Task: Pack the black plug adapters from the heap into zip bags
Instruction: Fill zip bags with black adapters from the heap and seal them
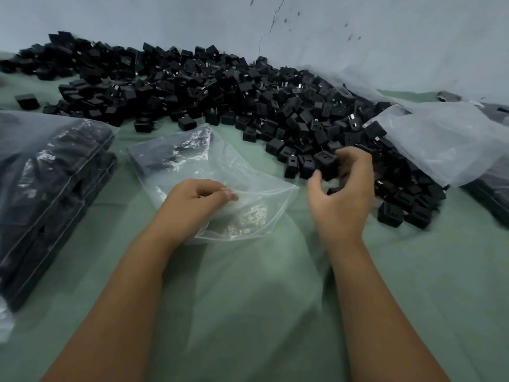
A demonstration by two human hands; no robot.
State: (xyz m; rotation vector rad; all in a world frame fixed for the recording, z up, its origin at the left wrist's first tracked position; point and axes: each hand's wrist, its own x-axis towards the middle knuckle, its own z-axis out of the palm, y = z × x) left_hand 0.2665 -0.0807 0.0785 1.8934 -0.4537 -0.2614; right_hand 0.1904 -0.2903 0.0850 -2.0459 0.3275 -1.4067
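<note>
Pale grey wall (385, 37), cracked and flecked with dark marks, rises behind a green table (413, 285) on which a long heap (220, 86) of black plug adapters stretches from the far left across to the right, spilling toward the near edge on the right side. At the centre lies a clear zip bag (220, 172), its mouth facing the person and a few dark pieces showing through its far end. The left hand (195, 201) pinches the bag's near rim between thumb and curled fingers, holding the opening up. The right hand (344, 186), just beside the bag's right corner and at the near fringe of the heap, has its fingers curled round a black adapter (327, 164), with the thumb spread below it. On the left stands a stack of filled bags (49, 188), dark contents packed under glossy plastic. A large crumpled clear sack (446, 139) lies over the right end of the heap, and one stray adapter (26, 101) sits apart at the far left.
</note>
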